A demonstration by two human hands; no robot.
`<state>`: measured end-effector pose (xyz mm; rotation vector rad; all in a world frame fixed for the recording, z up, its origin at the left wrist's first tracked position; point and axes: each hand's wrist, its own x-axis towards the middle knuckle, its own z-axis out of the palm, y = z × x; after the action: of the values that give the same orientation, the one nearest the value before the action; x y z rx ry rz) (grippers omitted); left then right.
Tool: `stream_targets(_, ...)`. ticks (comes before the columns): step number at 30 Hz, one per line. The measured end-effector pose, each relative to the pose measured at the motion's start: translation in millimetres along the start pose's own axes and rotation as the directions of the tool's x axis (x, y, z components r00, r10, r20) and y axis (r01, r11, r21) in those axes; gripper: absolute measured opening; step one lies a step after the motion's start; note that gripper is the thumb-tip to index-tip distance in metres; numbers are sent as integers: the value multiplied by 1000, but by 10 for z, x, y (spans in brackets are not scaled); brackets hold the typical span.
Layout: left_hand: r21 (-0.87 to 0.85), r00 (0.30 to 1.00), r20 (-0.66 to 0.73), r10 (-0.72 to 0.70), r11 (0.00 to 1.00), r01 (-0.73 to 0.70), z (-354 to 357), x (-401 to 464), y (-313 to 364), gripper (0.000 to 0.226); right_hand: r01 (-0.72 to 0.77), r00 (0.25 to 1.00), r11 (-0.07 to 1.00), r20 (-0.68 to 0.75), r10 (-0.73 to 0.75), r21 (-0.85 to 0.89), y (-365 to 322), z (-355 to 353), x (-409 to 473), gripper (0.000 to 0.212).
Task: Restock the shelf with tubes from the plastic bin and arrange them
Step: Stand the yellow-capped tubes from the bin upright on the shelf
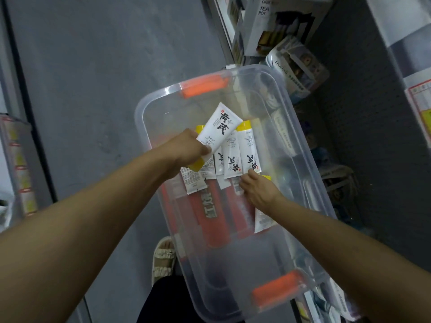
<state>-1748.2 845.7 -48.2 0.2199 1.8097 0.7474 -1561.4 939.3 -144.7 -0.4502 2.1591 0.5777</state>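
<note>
The person's left hand (191, 148) grips a white squeeze tube with bold black characters and a yellow cap (218, 130), fingers wrapped round its lower, cap end, so the crimped end points up and away, above the rest. The right hand (257, 191) reaches down among the other white yellow-capped tubes (241, 151) lying side by side; its fingertips touch the crimped end of one, but whether they have closed on it cannot be told.

All this happens inside a clear, rectangular plastic bin with orange handles (310, 159), which stands on the grey floor. Under the white tubes lie longer red tubes (211, 213).

The step in hand appears to be gathering tubes from the bin. The next move likely calls for a firm pinch on a second tube, then a lift clear of the bin wall toward the cluttered shelf of boxed goods (277, 24) at upper right.
</note>
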Motion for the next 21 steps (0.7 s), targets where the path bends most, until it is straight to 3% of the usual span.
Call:
stream_targets(4, -60, 1000, 15, -23, 998, 24, -30, -39, -17, 33, -96, 993, 950, 100, 69, 298, 97, -168, -160, 32)
stream_targets(9, -181, 1000, 18, -5, 983, 8, -64, -262, 194, 22, -216, 967, 795, 8, 256, 567, 245, -558, -602, 39)
stream_targets(13, -211, 996, 1, 91, 973, -89, -169, -546, 486, 38, -272, 884, 438, 43, 465, 857, 378, -821, -887, 35)
stream_targets(17, -249, 987, -88, 136, 956, -154, -305, -914, 840, 38, -273, 822, 89, 184, 539, 958, 548, -1053, -1188, 41)
stream_targets(21, -210, 980, -110, 165, 960, -186, -416, -1298, 1091, 39, -90, 824, -449, 320, 467, 889, 770, -1214, -1525, 26)
